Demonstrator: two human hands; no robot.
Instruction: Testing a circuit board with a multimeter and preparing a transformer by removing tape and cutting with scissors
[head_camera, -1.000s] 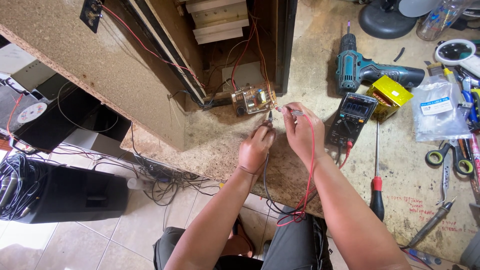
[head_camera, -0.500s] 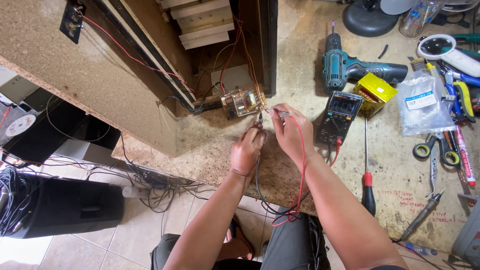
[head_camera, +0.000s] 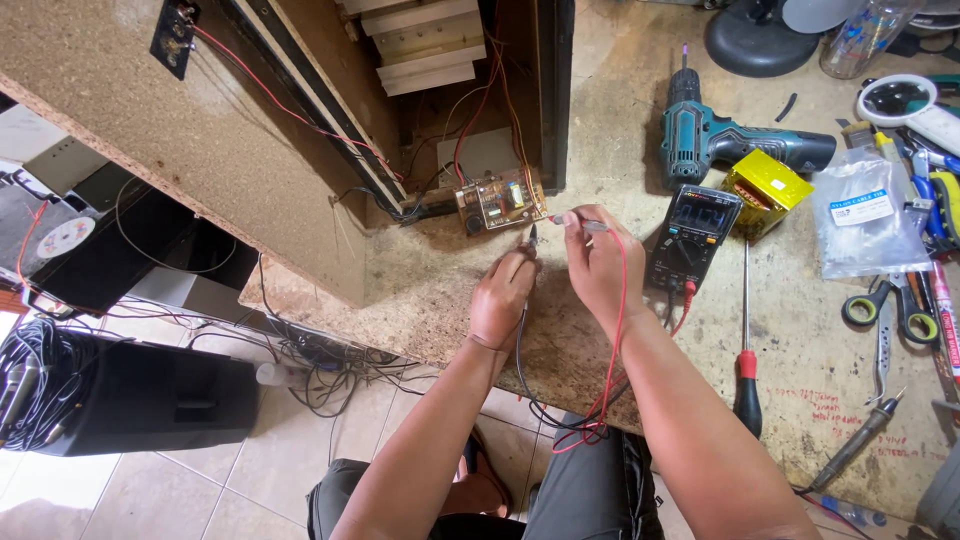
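While pinching the black probe (head_camera: 531, 240) between closed fingertips, left hand (head_camera: 503, 295) set on the chipboard bench (head_camera: 450, 300), tip up toward the small circuit board (head_camera: 500, 200) at the mouth of the open wooden cabinet (head_camera: 250, 150). Right hand (head_camera: 600, 262) shut around the red probe (head_camera: 585, 224), its tip near the board's right edge, red lead (head_camera: 618, 330) trailing over the wrist. Just right: black multimeter (head_camera: 692, 235); beyond, teal drill (head_camera: 735, 140), yellow box (head_camera: 766, 192), red-handled screwdriver (head_camera: 746, 370).
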